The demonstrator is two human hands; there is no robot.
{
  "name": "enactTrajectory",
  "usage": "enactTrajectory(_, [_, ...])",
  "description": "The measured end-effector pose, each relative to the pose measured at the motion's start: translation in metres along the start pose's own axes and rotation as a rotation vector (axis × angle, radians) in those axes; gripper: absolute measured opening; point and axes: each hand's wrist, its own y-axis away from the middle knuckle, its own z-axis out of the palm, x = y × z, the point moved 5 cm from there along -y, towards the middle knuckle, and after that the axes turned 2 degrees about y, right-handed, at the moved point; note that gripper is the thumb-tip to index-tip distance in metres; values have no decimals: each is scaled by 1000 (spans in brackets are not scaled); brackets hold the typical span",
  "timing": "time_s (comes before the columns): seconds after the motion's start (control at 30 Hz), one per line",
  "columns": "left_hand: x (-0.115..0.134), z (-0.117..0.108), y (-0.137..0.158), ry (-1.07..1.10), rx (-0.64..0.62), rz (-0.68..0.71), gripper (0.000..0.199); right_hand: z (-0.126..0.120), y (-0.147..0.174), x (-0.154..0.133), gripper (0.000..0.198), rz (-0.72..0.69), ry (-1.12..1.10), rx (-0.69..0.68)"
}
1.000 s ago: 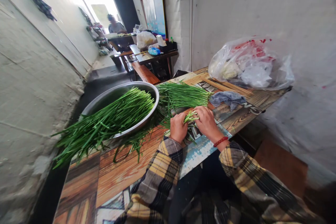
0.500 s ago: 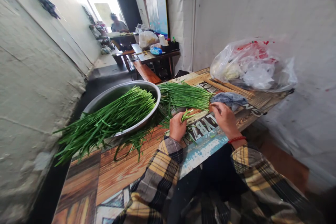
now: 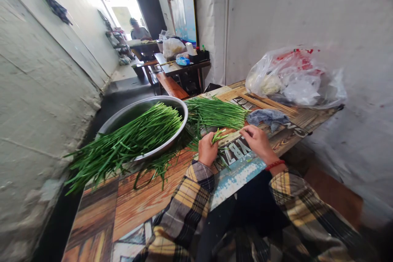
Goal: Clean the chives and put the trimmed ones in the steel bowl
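My left hand (image 3: 208,150) is wrapped round a few garlic chives (image 3: 220,134), their pale ends pointing right. My right hand (image 3: 258,144) is pinched just right of those ends; whatever its fingertips hold is too small to tell. Beyond both hands, a pile of garlic chives (image 3: 221,111) lies on the table with its cut ends to the right. To the left, a metal basin (image 3: 146,156) holds a large heap of chives (image 3: 135,135), whose leaves hang over the rim. Loose chive scraps (image 3: 158,170) lie beside the basin.
A grey-blue cloth (image 3: 268,117) lies beyond my right hand. Behind it are wooden sticks (image 3: 267,103) and a clear plastic bag (image 3: 296,75) against the wall. The patterned table (image 3: 144,198) ends close to my body. A person (image 3: 139,30) sits far back near the doorway.
My right hand has moved left and slightly down, closer to the chives in my left hand. The left hand has stayed nearly still, holding the same chives.
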Motion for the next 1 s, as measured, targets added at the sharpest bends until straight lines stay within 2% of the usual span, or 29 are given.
enactTrajectory(0.1, [0,0,0,-6,0,-8,12,-13,2,19,31,171,-162,135])
enactTrajectory(0.2, [0,0,-1,-15,-11,-16,12,-14,4,26,35,227,-279,124])
enactTrajectory(0.4, [1,0,-1,-8,-13,-18,12,5,3,2,30,97,-153,-8])
enactTrajectory(0.53, [2,1,0,-2,-17,0,11,8,1,-13,24,-30,-28,17])
enactTrajectory(0.6, [2,1,0,-7,-21,10,12,5,1,-13,24,-42,27,82])
enactTrajectory(0.73, [1,-1,0,5,11,-6,13,-7,3,5,27,89,61,208])
enactTrajectory(0.87, [1,-2,-1,33,29,9,12,-4,5,26,33,201,-80,100])
enactTrajectory(1.0, [6,-8,-1,102,96,36,12,20,10,26,38,288,-265,65])
